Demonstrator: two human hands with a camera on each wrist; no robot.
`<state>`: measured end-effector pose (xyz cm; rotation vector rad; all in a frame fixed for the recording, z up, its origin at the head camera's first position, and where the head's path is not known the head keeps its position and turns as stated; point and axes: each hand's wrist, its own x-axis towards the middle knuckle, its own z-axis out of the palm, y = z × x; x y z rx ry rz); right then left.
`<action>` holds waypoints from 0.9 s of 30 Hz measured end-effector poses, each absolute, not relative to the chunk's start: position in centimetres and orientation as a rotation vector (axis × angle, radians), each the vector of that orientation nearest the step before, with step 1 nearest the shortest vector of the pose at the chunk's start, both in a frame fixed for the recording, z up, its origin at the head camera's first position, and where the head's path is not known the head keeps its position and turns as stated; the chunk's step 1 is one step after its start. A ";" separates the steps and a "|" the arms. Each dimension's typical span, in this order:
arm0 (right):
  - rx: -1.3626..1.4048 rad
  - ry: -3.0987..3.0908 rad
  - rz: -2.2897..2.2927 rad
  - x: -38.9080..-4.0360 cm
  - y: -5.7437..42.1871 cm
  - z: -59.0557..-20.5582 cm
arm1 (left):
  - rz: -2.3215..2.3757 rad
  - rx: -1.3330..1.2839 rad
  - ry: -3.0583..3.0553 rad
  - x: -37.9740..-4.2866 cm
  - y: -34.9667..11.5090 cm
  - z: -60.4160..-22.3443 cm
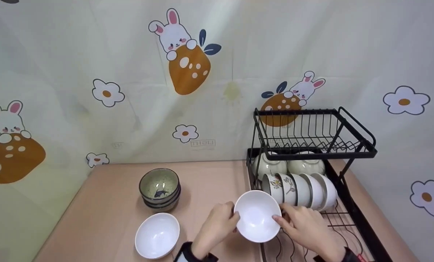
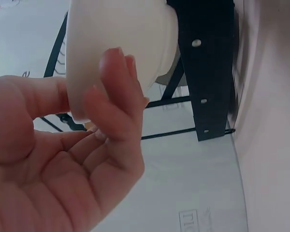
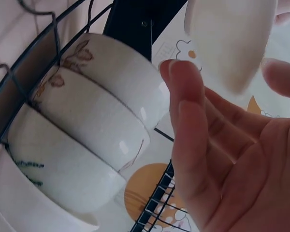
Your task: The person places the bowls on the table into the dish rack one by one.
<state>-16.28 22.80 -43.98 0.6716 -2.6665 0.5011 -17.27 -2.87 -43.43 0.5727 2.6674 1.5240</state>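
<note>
Between my two hands is a white bowl point(image 1: 258, 216), tilted so its inside faces me, at the left side of the black dish rack. My left hand point(image 1: 214, 226) pinches its left rim, thumb at the inside and fingers along the outer wall. On the opposite side my right hand point(image 1: 309, 228) holds the rim, its thumb over the edge and its fingers behind. The left wrist view shows the bowl's outer side point(image 2: 121, 38) between thumb and fingers. In the right wrist view, the bowl point(image 3: 232, 38) stands between the right thumb and fingers, near several racked bowls point(image 3: 92, 116).
The two-tier black rack point(image 1: 351, 196) has a raised basket point(image 1: 315, 156) at the back. A row of white bowls point(image 1: 324, 191) stands on edge below, with pale bowls point(image 1: 271, 165) behind. To the left, another white bowl point(image 1: 157, 236) sits before stacked green bowls point(image 1: 159, 185).
</note>
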 end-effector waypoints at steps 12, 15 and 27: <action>0.476 -2.679 0.518 -15.9 21.9 -44.3 | 1.487 0.677 2.758 -17.0 -1.5 -43.9; 0.458 -2.649 0.542 -15.8 21.6 -44.2 | 1.488 0.696 2.749 -17.0 -1.5 -43.9; 0.514 -2.523 0.738 -16.0 21.5 -44.7 | 1.492 0.731 2.733 -17.0 -1.2 -44.0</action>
